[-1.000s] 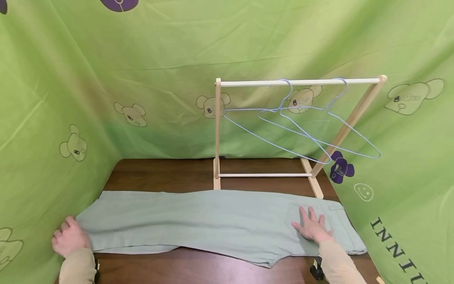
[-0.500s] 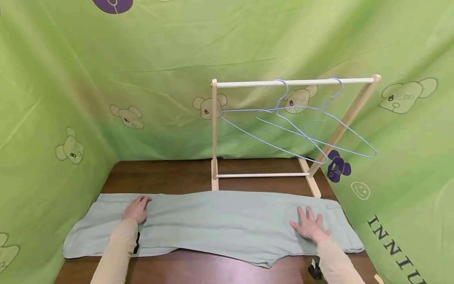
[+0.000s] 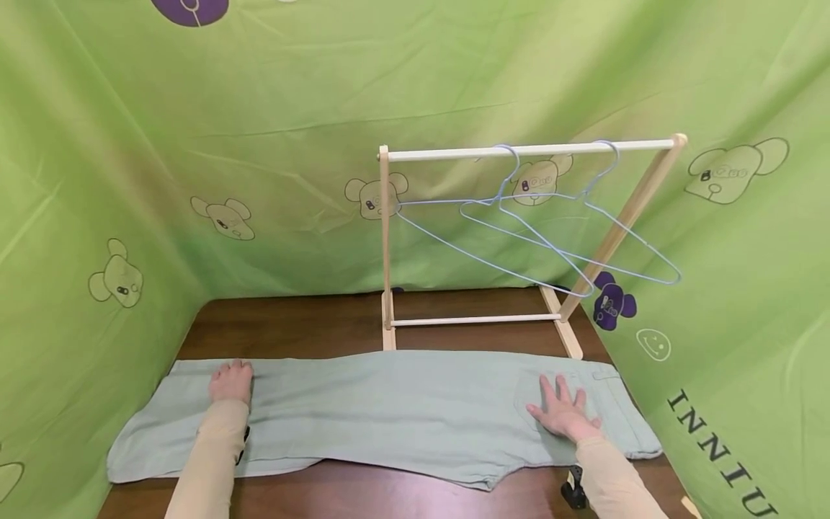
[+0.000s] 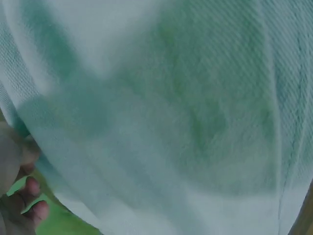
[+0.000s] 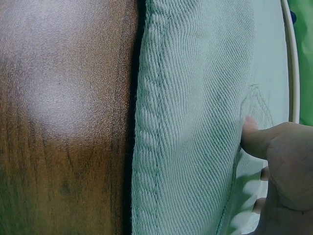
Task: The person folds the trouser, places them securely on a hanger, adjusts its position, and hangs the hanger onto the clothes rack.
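Observation:
Pale green trousers (image 3: 389, 404) lie folded lengthwise across the table, waistband at the right and leg hems at the left. At the far edge of the legs, my left hand (image 3: 231, 382) holds the cloth with curled fingers. The left wrist view shows that thumb and the bent fingers (image 4: 32, 188) right at the edge of the trousers (image 4: 146, 122). My right hand (image 3: 565, 412) rests on the seat near the back pocket, fingers spread. In the right wrist view, the right thumb (image 5: 257, 139) lies along a seam of the trousers (image 5: 190, 122).
Behind the trousers stands a wooden rack (image 3: 387, 252) with a white top rail (image 3: 447, 153). Two lilac wire hangers (image 3: 493, 267) hang from it. Green printed cloth (image 3: 292, 94) encloses the dark wooden table (image 3: 292, 324) at the back and sides.
My left hand has left the hems, moved right over the legs and come to the trousers' far edge; the turned-in hem corner now lies spread leftward. My right hand stays in place.

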`<move>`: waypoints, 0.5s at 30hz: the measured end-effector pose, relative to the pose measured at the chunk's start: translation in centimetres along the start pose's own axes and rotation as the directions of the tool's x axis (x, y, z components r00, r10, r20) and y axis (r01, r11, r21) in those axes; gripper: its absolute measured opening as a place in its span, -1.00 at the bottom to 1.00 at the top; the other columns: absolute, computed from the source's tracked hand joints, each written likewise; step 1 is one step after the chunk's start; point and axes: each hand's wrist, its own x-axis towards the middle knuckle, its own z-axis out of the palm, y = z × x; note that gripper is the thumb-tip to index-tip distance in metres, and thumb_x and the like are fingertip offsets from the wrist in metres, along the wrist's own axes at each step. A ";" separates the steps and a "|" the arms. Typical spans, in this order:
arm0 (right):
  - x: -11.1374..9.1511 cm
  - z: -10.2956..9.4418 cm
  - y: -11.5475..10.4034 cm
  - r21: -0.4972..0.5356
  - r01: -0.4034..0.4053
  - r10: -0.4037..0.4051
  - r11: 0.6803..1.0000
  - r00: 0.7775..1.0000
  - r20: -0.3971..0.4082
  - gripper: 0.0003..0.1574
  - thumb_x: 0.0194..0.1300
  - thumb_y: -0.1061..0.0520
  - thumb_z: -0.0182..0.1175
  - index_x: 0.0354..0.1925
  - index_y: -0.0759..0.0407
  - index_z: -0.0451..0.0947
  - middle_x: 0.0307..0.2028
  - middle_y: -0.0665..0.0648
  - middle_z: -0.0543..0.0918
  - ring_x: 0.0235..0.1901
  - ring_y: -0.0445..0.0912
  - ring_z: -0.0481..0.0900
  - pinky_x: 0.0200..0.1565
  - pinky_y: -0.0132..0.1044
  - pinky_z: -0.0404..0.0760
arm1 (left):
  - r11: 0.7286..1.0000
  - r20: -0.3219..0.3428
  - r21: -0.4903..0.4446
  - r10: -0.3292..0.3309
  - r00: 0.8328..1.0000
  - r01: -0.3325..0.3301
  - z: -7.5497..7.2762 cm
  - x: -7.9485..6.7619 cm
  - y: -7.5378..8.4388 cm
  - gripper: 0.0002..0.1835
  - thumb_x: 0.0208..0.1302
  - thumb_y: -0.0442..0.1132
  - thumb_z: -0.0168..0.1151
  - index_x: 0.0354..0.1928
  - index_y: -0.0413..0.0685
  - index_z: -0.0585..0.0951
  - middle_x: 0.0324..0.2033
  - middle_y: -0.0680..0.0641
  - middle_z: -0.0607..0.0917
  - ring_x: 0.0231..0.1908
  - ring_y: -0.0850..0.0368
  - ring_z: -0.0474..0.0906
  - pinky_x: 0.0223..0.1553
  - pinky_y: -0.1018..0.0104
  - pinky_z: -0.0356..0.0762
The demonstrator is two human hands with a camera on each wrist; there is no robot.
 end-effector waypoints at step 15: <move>0.0 0.0 0.0 -0.016 -0.002 0.002 1.000 1.000 -0.001 0.07 0.47 -0.31 -0.02 0.57 0.21 -0.24 0.53 0.48 -0.39 0.39 0.69 -0.49 0.11 0.80 -0.30 | 0.900 0.168 -0.315 -0.260 0.951 0.301 0.1 1.6 4.1 -0.38 0.46 -0.26 -0.16 0.47 -0.28 -0.01 0.33 -0.63 0.18 0.36 -0.67 0.09 0.22 -0.69 0.05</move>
